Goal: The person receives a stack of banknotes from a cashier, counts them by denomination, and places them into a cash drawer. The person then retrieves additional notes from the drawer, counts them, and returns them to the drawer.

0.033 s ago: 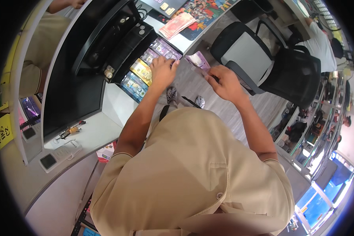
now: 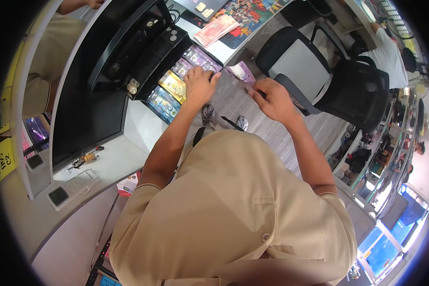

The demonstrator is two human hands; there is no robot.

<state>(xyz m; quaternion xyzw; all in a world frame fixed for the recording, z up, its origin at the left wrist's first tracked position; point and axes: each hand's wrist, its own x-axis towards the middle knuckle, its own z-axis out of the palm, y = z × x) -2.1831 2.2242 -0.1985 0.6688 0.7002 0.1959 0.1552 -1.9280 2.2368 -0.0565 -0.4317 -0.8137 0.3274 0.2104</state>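
An open black cash drawer holds purple banknotes, yellow banknotes and blue banknotes in separate compartments, with some coins behind them. Over its front edge lies my left hand, fingers bent but apart, resting on or just above the purple and yellow notes; its fingertips are partly hidden. To the right, beyond the drawer, my right hand pinches a purple banknote between thumb and fingers, over the floor. The note sticks out away from me, slightly bent.
A stack of reddish banknotes lies on the counter beside a colourful mat. An office chair stands at the right. A dark monitor, keys and a white handheld device are at the left. A person in white is at the far right.
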